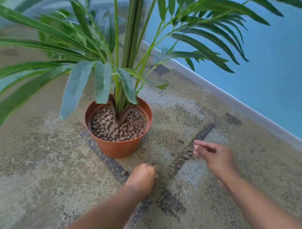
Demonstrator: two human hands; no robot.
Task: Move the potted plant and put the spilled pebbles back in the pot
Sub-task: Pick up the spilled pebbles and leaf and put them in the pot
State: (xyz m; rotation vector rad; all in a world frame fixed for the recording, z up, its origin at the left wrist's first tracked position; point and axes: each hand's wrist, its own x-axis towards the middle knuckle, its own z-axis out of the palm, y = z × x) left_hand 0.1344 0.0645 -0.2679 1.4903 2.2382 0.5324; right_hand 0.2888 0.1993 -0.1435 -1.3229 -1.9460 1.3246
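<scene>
A tall palm stands upright in a terracotta plastic pot on the carpet, its top filled with brown clay pebbles. Several spilled pebbles lie on the carpet to the right of the pot. My right hand hovers at the right of that scatter, fingers pointing left and loosely spread, blurred. My left hand is down on the carpet just in front of the pot's right side, fingers curled downward. Whether it holds any pebbles is hidden.
Long green fronds spread wide to the left and overhead. A blue wall with a white skirting board runs behind on the right. Patterned beige and grey carpet covers the floor around me.
</scene>
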